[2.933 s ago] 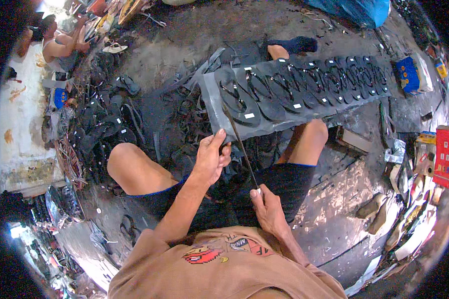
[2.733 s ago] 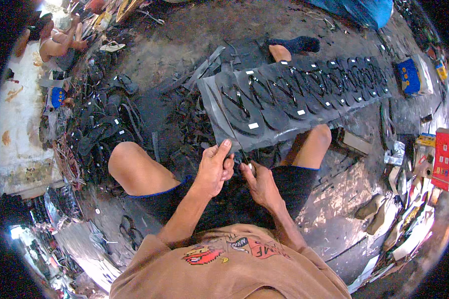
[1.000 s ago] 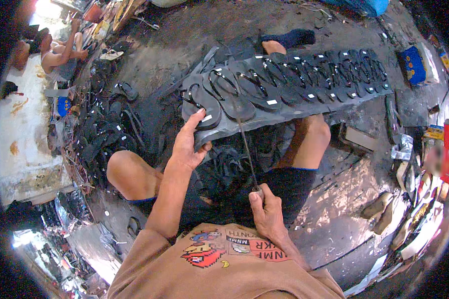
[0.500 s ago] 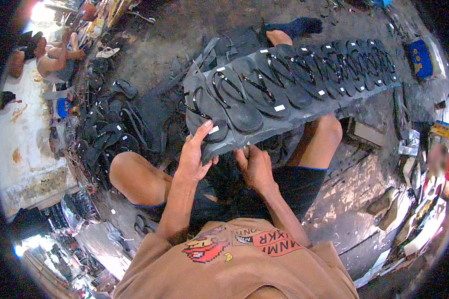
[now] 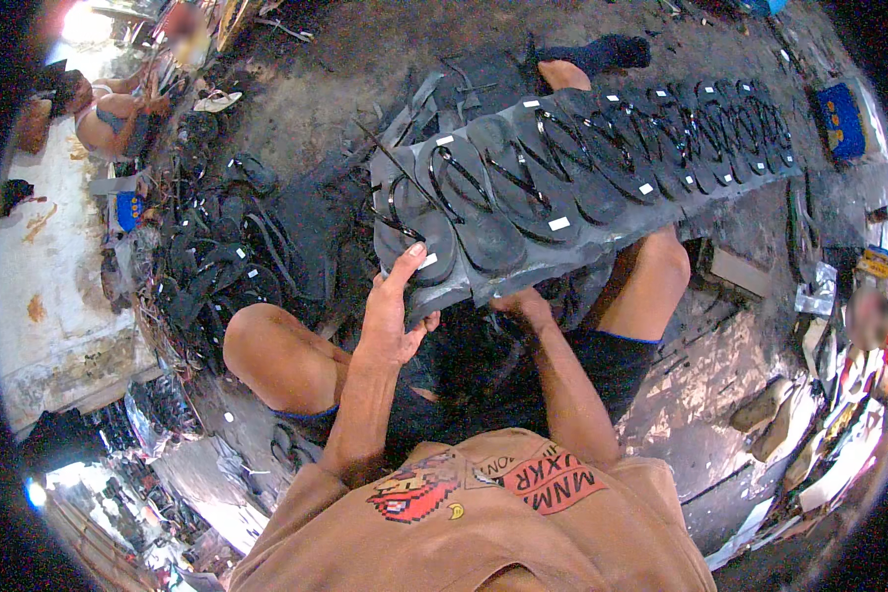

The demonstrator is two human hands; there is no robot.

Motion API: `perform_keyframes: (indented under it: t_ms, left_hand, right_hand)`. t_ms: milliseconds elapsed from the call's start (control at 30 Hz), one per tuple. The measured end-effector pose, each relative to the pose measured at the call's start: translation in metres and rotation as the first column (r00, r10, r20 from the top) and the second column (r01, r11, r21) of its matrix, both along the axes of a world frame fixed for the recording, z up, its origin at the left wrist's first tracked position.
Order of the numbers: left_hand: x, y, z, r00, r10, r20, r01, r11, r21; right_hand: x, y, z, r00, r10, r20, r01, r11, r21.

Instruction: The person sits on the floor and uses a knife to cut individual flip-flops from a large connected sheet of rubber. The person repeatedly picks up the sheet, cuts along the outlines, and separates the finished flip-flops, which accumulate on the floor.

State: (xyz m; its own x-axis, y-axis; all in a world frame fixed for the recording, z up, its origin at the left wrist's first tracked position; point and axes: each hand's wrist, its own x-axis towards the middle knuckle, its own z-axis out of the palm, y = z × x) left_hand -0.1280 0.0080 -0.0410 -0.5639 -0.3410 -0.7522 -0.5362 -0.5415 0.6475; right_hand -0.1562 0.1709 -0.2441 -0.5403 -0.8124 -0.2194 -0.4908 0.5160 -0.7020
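A long dark grey rubber sheet (image 5: 602,235) lies across my lap, carrying a row of black flip-flops with glossy straps and small white labels. My left hand (image 5: 393,311) grips the sheet's near left corner, thumb pressed on the end flip-flop (image 5: 434,252) beside its label and fingers underneath. My right hand (image 5: 528,308) reaches under the near edge, right of the left hand; its fingers are hidden by the sheet. A split shows in the near edge (image 5: 475,294) between the two hands.
A heap of black flip-flops and strips (image 5: 217,252) lies at the left. Dark scraps (image 5: 419,109) lie beyond the sheet. A blue item (image 5: 841,120) sits at the far right, a light block (image 5: 740,269) near my right knee. Another person (image 5: 113,113) sits at the far left.
My right hand has slid farther under the sheet, hiding its fingers. A split now shows in the near edge. The sheet has shifted slightly right; my left hand keeps its grip.
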Motion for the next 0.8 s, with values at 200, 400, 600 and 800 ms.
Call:
perform_keyframes:
  t_ms: [200, 400, 600, 800]
  left_hand:
    - [0.014, -0.003, 0.006, 0.996, -0.087, -0.008, 0.086, 0.992, -0.090]
    - [0.091, -0.014, 0.066, 0.999, -0.007, 0.032, 0.011, 0.993, -0.116]
    - [0.185, -0.064, 0.092, 0.999, -0.045, -0.016, 0.037, 0.944, -0.329]
    - [0.156, -0.044, 0.108, 0.730, -0.665, -0.159, 0.360, 0.571, -0.738]
  right_hand:
    - [-0.011, -0.081, -0.015, 0.900, -0.403, -0.168, 0.357, 0.900, -0.250]
    - [-0.073, -0.130, -0.006, 0.762, -0.644, 0.070, 0.622, 0.696, -0.359]
    - [-0.020, -0.129, 0.192, 0.346, -0.129, 0.929, 0.828, 0.508, -0.238]
    - [0.013, -0.081, 0.281, 0.754, -0.403, 0.519, 0.655, 0.396, -0.644]
